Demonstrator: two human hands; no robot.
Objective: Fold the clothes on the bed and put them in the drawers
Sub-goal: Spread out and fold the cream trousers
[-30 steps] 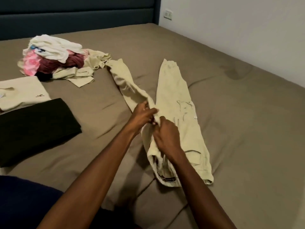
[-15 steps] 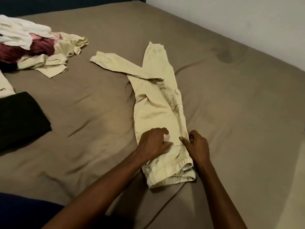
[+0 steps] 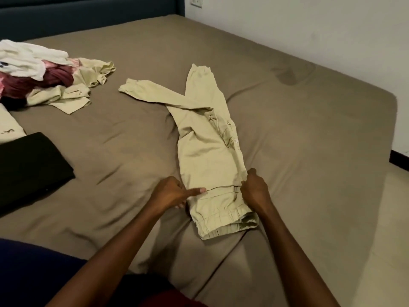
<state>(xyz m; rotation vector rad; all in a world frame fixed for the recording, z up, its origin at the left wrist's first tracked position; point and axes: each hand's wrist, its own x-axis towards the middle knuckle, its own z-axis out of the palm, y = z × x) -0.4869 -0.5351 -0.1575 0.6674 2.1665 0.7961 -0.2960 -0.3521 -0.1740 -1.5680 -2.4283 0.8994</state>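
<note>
Pale khaki trousers [image 3: 208,147] lie lengthwise on the bed [image 3: 287,129], waistband nearest the person and legs running away toward the headboard [image 3: 88,16]. One leg lies straight up the bed; the other crosses over it and angles off to the left, so that the two cuffs lie well apart. The waist end is doubled, its elastic edge stacked in layers at the near end.

The left hand [image 3: 170,193] is at the left edge of the trousers near the waistband, its fingers curled against the cloth and the thumb stretched flat across the fabric, pinching that edge. The right hand [image 3: 254,189] is at the opposite edge, fingers curled around the side seam and gripping it. Both forearms reach in from the bottom of the view.

To the far left a heap of unfolded clothes [image 3: 37,78] sits on the bed: white pieces on top, maroon and pink beneath, and a crumpled khaki garment spilling out to the right. Nearer, at the left edge, a folded black garment [image 3: 28,167] lies flat, with a folded cream one [image 3: 8,127] just beyond it, touching. A white wall [image 3: 309,25] runs along the right side of the bed, with a socket [image 3: 197,1] near the headboard.
</note>
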